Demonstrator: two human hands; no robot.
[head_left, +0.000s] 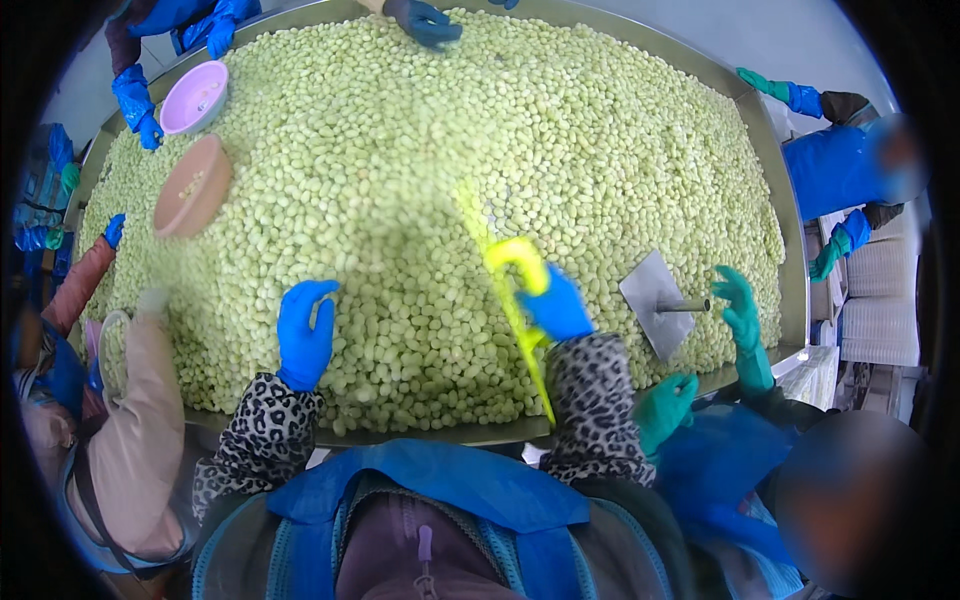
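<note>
A wide metal-rimmed table is heaped with pale green, grape-like oval fruits (400, 340). My right hand (562, 305), in a blue glove, is closed round the handle of a long yellow plastic float (530, 365). The float stands on edge, its thin blade running from the table's near rim up into the heap, where its far end is blurred. My left hand (305, 335), also blue-gloved, is over the near edge of the fruits to the left. Its thumb and fingers are apart and nothing is in them.
Right of my right hand, a metal plate with a rod handle (660, 300) lies on the fruits, beside a co-worker's green gloves (740, 310). A pink basin (195, 188) and a purple basin (195, 97) rest at left. Other workers' hands reach in around the table rim (795, 250).
</note>
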